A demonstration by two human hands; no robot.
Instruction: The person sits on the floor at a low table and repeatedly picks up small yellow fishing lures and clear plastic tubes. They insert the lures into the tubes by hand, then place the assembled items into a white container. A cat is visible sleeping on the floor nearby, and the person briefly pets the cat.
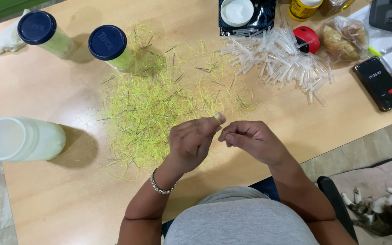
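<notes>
grey t-shirt cloth [241, 222] fills the near edge at 6 o'clock, and both forearms rise from it over the pale wooden table [46, 199]. left hand [191, 143], with a beaded metal bracelet [159, 187] on its wrist, has its fingers curled in and the thumb tip pressed against the forefinger; something fine seems pinched there, though it is too thin to make out. right hand [250, 139] sits just beside it at 3 o'clock, fingertips drawn together and pointing toward the left thumb, closed to a tight pinch; whether it holds a strand i cannot tell.

at 11 o'clock from the hands spreads a loose tangle of neon yellow-green threads with dark needle-like stems [159, 104], lying flat on the table and reaching almost to the left knuckles. these strands look featherlight, limp and prone to snagging, so by my judgement a single one is best taken at its stiffer dark end with fingertips.

a heap of clear plastic tubes [280, 61] lies at 1 o'clock. two blue-lidded round jars [107, 43] stand at 11 o'clock, an open white plastic jar on its side [21, 138] at 9 o'clock. a black smartphone [380, 83] rests at 2 o'clock, and a tabby cat [384, 211] lies on the floor at 4 o'clock.
</notes>
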